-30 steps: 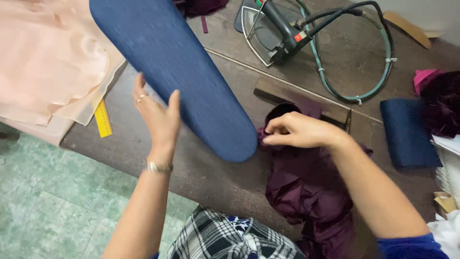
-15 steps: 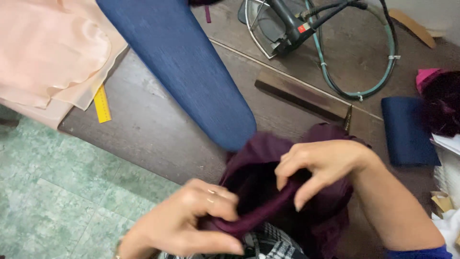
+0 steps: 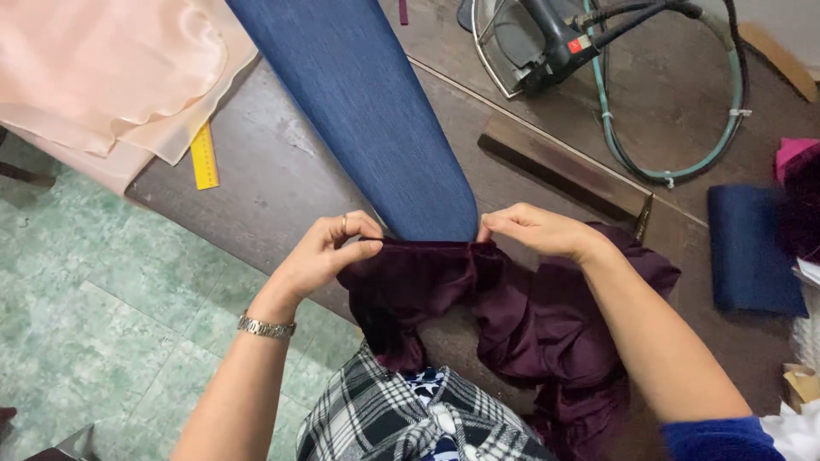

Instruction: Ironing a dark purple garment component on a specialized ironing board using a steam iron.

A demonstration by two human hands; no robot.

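Note:
A dark purple garment (image 3: pixel 521 316) hangs in front of me over the table's near edge. My left hand (image 3: pixel 329 252) pinches its upper edge on the left; my right hand (image 3: pixel 534 230) pinches the same edge on the right. Between them the cloth is stretched open right at the rounded tip of a long blue padded sleeve board (image 3: pixel 376 119), which runs away from me across the dark wooden table (image 3: pixel 265 179). A metal watch is on my left wrist.
An iron (image 3: pixel 547 43) on a wire rest sits at the back with a green hose (image 3: pixel 675 171) looped beside it. Peach fabric (image 3: pixel 102 77) and a yellow ruler (image 3: pixel 203 155) lie at the left. A wooden bar (image 3: pixel 564 175) and a blue pad (image 3: pixel 752 248) lie at the right.
My left hand left the board and joined my right on the purple garment. Both hands lifted the cloth, spread its edge and brought it to the board's tip.

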